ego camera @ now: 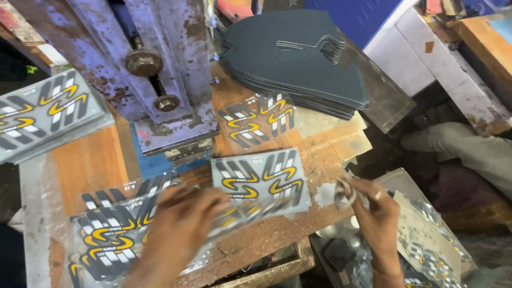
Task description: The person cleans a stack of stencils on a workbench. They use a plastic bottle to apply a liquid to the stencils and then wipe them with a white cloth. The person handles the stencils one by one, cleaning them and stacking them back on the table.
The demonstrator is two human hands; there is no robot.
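At the bench's near edge, the left hand lies spread, fingers loosely open, on a grey printed sheet whose long axis runs nine to three. At its three o'clock, the right hand pinches a small crumpled film scrap.
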